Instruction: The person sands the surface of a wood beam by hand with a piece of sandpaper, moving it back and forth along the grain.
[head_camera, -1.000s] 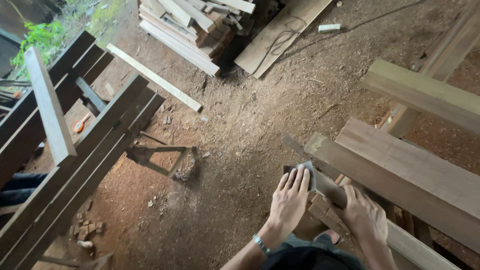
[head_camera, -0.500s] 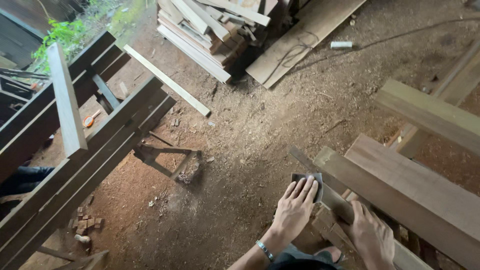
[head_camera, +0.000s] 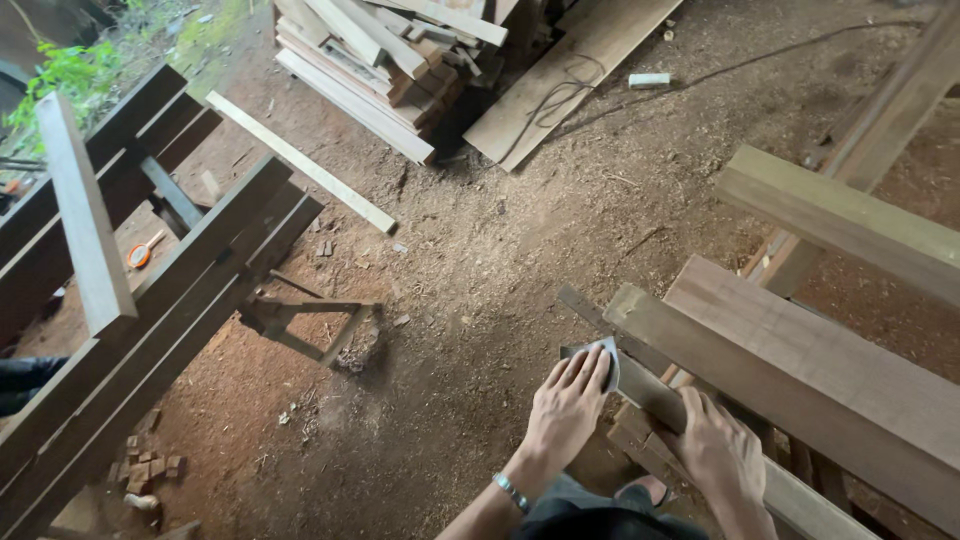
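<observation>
1. The left hand (head_camera: 568, 408) is lying flat, fingers spread and almost fully extended, pressing a grey sheet of sandpaper (head_camera: 607, 358) onto the end of a narrow wooden plank (head_camera: 650, 392); compared with a second ago, this hand is sitting a little further toward 7 o'clock along the plank, so the rubbing stroke is evidently under way rather than finished.
2. The right hand (head_camera: 722, 455) is curling loosely over the same plank at 5 o'clock of the sandpaper, bracing it; it is holding nothing else.
3. The plank is resting on a stack of broader boards (head_camera: 800, 350) running from the centre toward 4 o'clock.
4. The view is tilting slightly, so the pile of offcut timber (head_camera: 385, 55) at 12 o'clock is showing more fully than before.
5. The ground is bare earth strewn with sawdust (head_camera: 470, 260); long dark beams (head_camera: 150, 310) are lying at 9 o'clock, with orange-handled scissors (head_camera: 143, 250) beside them.
</observation>
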